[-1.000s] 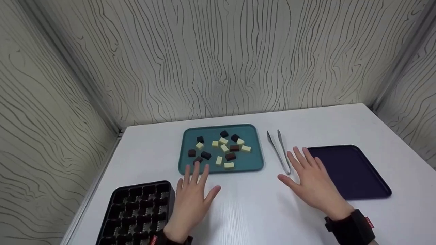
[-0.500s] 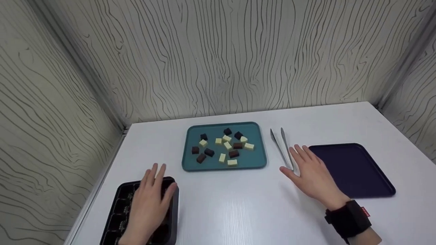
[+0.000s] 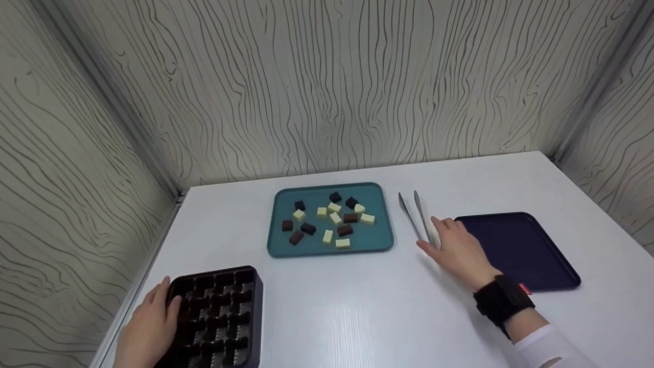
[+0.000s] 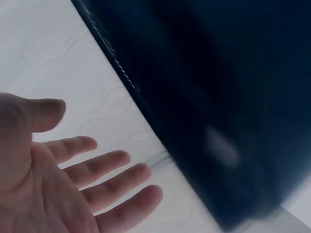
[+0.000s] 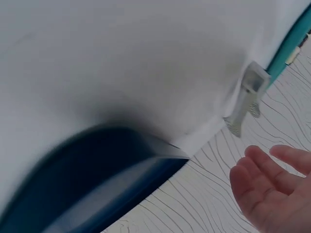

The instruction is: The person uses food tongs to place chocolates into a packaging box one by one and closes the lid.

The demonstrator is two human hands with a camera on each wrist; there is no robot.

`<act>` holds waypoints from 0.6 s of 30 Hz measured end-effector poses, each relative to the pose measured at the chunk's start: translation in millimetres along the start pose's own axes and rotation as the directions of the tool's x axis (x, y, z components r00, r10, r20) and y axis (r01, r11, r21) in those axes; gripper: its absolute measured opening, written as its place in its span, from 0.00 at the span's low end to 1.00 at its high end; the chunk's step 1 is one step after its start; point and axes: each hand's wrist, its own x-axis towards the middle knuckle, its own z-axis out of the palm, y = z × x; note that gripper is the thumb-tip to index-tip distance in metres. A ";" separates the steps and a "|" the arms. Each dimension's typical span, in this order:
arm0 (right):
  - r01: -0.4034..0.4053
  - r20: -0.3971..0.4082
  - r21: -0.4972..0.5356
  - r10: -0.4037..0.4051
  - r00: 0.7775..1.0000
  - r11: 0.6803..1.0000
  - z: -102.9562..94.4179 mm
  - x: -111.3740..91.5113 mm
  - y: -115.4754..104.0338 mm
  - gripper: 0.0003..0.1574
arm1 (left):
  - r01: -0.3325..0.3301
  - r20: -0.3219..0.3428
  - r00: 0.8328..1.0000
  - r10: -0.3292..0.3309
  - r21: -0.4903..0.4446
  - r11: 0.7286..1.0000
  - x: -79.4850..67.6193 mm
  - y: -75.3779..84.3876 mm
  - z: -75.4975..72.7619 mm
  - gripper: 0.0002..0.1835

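My left hand (image 3: pixel 150 324) is beside the left edge of a black box divided into small compartments (image 3: pixel 257 317), its fingers nearly straight. In the left wrist view a gap shows between the fingertips (image 4: pixel 148 194) and the dark box side (image 4: pixel 160 111). My right hand (image 3: pixel 457 250) hovers by the bend end of metal tongs (image 3: pixel 409 214), fingers loosely bent. The right wrist view has these tongs (image 5: pixel 248 92) apart from the fingers. On a teal tray (image 3: pixel 283 202) lie several dark brown and cream chocolate pieces (image 3: pixel 334 219).
A dark purple tray (image 3: pixel 526 250) lies to the right of the tongs, partly behind my right hand. Patterned panels (image 3: pixel 327 92) stand behind and at the sides of the white table (image 3: pixel 327 296).
My left hand has moved from near the teal tray, across the divided box, to its left side. My right hand has lowered toward the tongs, its fingers more bent.
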 end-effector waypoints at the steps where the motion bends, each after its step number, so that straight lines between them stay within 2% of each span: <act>1: -0.004 0.005 0.001 0.004 1.000 1.000 1.7 1.3 0.9 0.47 | 0.004 0.006 1.000 -0.004 0.007 1.000 0.3 -5.0 0.4 0.33; 5: -0.018 0.029 -0.004 0.018 0.999 1.000 7.9 6.5 1.7 0.47 | 0.011 0.041 0.999 -0.011 0.010 1.000 0.7 -19.0 3.2 0.30; 10: -0.012 0.065 0.011 0.011 0.998 1.000 15.1 16.4 -2.4 0.47 | -0.011 0.084 0.996 0.013 -0.032 0.999 -0.1 -27.5 8.6 0.27; 14: -0.011 0.075 0.012 0.010 0.997 1.000 19.2 24.6 -5.5 0.44 | 0.001 0.113 0.994 0.007 -0.066 0.998 0.2 -27.5 10.6 0.28; 18: -0.006 0.070 0.003 0.006 0.998 1.000 21.4 30.8 -4.8 0.38 | 0.005 0.135 0.991 0.011 -0.120 0.993 -0.1 -20.5 13.1 0.30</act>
